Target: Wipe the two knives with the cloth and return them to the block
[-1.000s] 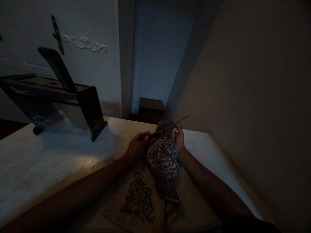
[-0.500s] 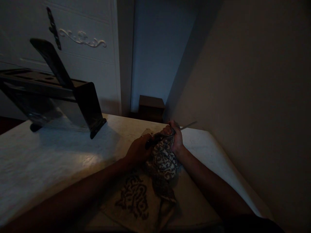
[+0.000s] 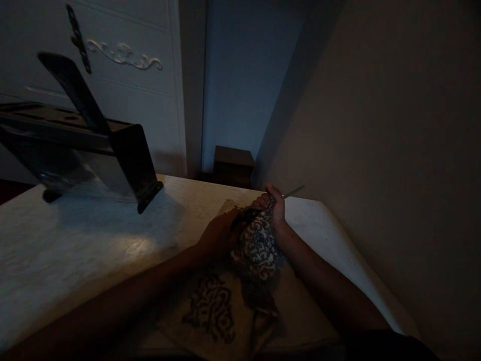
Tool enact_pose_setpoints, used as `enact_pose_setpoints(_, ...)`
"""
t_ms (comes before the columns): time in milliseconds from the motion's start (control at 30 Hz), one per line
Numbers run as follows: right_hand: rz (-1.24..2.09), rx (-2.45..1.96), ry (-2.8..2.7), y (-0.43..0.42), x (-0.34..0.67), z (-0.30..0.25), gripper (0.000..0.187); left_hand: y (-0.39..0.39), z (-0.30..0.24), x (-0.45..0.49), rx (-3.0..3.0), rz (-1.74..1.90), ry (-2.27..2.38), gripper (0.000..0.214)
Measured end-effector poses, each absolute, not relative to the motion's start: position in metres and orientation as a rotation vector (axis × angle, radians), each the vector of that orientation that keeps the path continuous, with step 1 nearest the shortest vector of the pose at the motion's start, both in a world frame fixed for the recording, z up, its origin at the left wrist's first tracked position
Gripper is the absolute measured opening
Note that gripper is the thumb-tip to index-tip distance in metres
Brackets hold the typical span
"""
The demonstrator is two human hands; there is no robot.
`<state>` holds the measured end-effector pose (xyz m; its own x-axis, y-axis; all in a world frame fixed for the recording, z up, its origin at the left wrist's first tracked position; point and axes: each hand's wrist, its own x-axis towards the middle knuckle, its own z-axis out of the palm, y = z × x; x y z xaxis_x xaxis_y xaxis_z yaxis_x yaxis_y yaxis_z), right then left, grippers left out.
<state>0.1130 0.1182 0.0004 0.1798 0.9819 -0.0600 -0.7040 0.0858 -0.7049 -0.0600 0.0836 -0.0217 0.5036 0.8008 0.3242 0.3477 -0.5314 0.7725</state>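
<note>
In dim light my two hands work close together over a patterned cloth point(image 3: 257, 245), bunched up dark and pale. My left hand point(image 3: 220, 233) is closed on the dark handle of a thin metal rod point(image 3: 293, 191). Only the rod's bright tip shows, sticking out to the right past my right hand point(image 3: 273, 205). My right hand is closed round the top of the bunched cloth, with the rod running through its grip. The lower part of the cloth spreads flat on the table point(image 3: 86, 245) toward me.
A dark knife block point(image 3: 90, 135) with one tall handle stands tilted at the back left of the pale table. A wall rises close on the right. A small dark box point(image 3: 233, 165) sits on the floor behind the table, beside a white door.
My right hand has closed over the cloth and rod, which lay open across its fingers before. The rod has slid left through the cloth, so less of it shows.
</note>
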Motion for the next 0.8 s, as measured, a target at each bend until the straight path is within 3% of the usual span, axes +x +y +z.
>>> enact_pose_setpoints(333, 1.281, -0.716, -0.444, 0.128, 0.131, 0.001, 0.034, 0.087, -0.019, -0.060, 2.122, 0.775, 0.935, 0.031)
enact_pose_setpoints(633, 1.203, -0.800, -0.446, 0.138, 0.160, -0.001, 0.024, 0.094, -0.022, -0.064, 1.983, 0.870, 0.921, 0.026)
enact_pose_setpoints(800, 1.124, -0.819, -0.474, 0.145, 0.179, -0.005, 0.024, 0.098, -0.022, -0.065, 2.108, 0.750, 0.987, 0.022)
